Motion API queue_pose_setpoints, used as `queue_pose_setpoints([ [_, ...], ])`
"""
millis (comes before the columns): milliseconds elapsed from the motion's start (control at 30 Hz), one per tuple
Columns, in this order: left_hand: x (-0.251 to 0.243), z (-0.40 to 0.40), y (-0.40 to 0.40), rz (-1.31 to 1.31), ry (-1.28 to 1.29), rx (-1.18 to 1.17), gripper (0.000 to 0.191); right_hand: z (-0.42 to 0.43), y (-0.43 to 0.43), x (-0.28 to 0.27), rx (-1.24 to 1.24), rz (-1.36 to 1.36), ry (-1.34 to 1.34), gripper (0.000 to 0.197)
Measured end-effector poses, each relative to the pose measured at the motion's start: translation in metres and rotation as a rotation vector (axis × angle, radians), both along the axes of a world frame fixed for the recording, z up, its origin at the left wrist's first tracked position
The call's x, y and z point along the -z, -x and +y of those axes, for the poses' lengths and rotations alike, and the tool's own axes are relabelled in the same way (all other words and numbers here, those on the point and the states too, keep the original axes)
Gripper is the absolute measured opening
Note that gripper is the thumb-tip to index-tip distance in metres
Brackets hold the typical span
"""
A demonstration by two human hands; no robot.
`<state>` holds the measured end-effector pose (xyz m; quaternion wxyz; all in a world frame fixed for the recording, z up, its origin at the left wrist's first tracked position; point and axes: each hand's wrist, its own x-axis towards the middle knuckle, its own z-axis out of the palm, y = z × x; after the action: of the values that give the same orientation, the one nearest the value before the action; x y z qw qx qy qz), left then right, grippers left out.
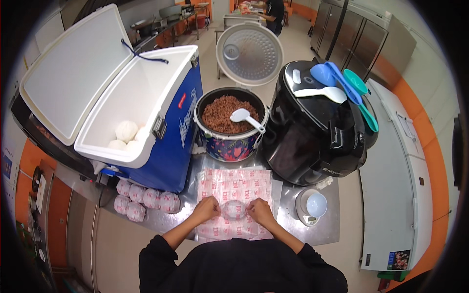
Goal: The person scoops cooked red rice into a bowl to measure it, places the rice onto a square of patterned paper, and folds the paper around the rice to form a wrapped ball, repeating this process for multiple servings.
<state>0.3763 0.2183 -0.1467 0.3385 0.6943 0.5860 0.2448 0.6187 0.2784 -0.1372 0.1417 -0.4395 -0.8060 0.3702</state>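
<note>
On a stack of printed wrapping paper point(216, 183) in front of me sits a round portion in a paper wrapper point(234, 210). My left hand point(206, 210) pinches the wrapper's left edge between its fingertips. At the opposite edge, my right hand point(260, 211) pinches the paper in the same way. What is inside the wrapper is largely hidden. Several wrapped balls point(151, 198) in matching red-and-white paper lie grouped on the metal table, left of my left hand. To the right of my right hand, a light blue bowl point(316, 205) rests on a small scale point(302, 209).
A blue cooler box point(172, 135) with its lid raised holds several white balls point(126, 131). Beside it, an open rice cooker point(231, 146) contains reddish-brown rice point(223, 113) and a white rice paddle point(242, 115). Ladles lie on a black Miyako cooker point(296, 146). Farther back stands a person point(274, 16).
</note>
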Motion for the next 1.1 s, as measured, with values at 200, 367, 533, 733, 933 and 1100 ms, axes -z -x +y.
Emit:
queue_pose_setpoints([
  [200,0.001,0.007,-0.011,0.281,0.161,-0.07,0.03,-0.003,0.014,0.015,0.157,-0.223,-0.013,0.021],
  [367,0.001,0.004,0.003,0.184,0.039,0.199,0.03,-0.005,-0.007,0.016,-0.132,0.189,-0.185,0.019],
  [533,0.013,-0.007,0.003,-0.238,0.064,0.196,0.019,-0.001,-0.018,0.007,-0.165,0.179,0.134,0.012],
  [733,-0.029,-0.003,-0.009,-0.82,0.167,0.124,0.018,0.022,-0.014,-0.043,-0.235,0.855,0.668,0.021],
  [933,-0.034,0.0,-0.017,-0.889,0.005,0.008,0.023,0.019,0.017,-0.073,0.043,1.066,0.227,0.014],
  [1100,-0.049,-0.012,-0.047,-1.1,-0.071,-0.234,0.024,0.014,0.027,-0.07,0.168,0.985,0.17,0.022],
])
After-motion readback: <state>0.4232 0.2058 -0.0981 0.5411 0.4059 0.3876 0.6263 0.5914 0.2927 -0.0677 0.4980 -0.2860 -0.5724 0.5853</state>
